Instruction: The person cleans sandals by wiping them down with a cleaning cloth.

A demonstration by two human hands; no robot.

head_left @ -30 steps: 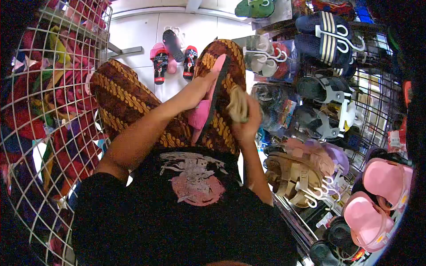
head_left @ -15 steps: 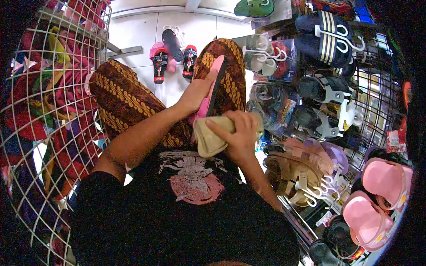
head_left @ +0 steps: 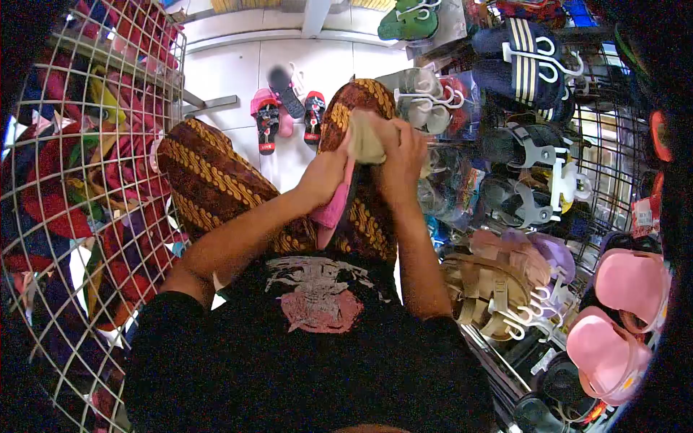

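Note:
My left hand (head_left: 323, 177) is closed around a pink sandal (head_left: 333, 211) with a dark sole edge, held tilted over my right knee. A folded beige cloth (head_left: 368, 141) is gripped in my right hand (head_left: 406, 160). The cloth presses against the far end of the sandal and covers that part of it. My fingers hide some of the strap. Beyond my knees, a black-and-red sandal (head_left: 313, 117) and another patterned sandal (head_left: 267, 126) lie on the white floor, with a dark-soled sandal (head_left: 286, 91) between them.
A wire rack (head_left: 108, 166) of colourful footwear stands close on my left. On the right, a dark grid holds navy striped slides (head_left: 525, 61), black-and-grey sandals (head_left: 530, 148), brown sandals (head_left: 491, 285) and pink clogs (head_left: 603, 346) on white hangers.
My right hand has moved the cloth forward along the sandal, from its near end to its far end. My left hand has shifted slightly nearer to me.

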